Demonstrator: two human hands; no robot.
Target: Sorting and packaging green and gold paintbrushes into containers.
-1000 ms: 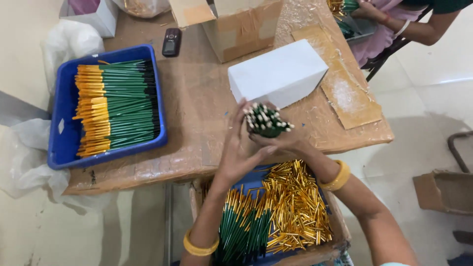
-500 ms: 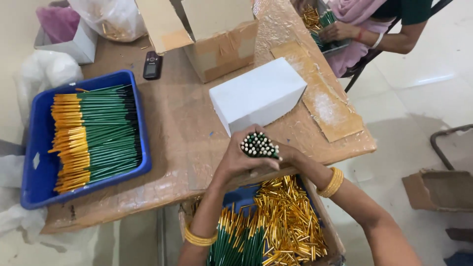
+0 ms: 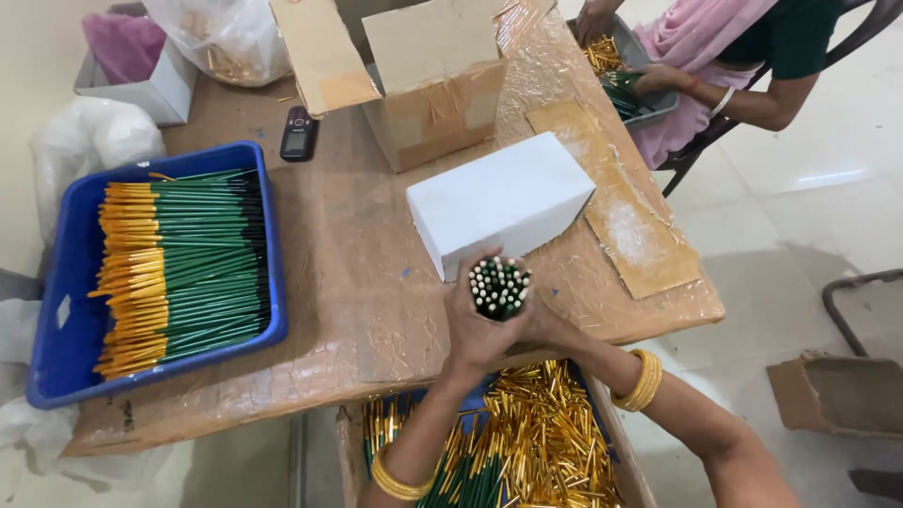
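- Down at the near edge of the table [image 3: 357, 282], both forearms come up from the bottom of the head view and meet, each wrist ringed with yellow bangles.
- Left hand [image 3: 475, 325] is curled tight about a bundle of green pencils [image 3: 499, 287], fingers wrapped round its near and left side.
- Right hand [image 3: 546, 325] presses in from the right, so the two hands are closed together on the same bundle.
- Those pencils stand upright between the palms, pale tips pointing up at the camera, just near of a white box [image 3: 503, 199] lying on the table.
- Below the hands, a tray [image 3: 475, 395] at lap level holds loose gold caps [image 3: 555, 442] and more green pencils; the arms cover part of it and the frame cuts off its near end.
- To the left, a blue tray [image 3: 56, 339] carries rows of finished green pencils with gold ends.
- Farther off stand an open cardboard box [image 3: 433, 85] and a dark phone [image 3: 299, 134].
- At the far right, another person's hands [image 3: 649, 80] work in a grey tray of pencils; that person is cropped by the top edge.
- How far the bundle reaches down inside the grip is hidden by the fingers.
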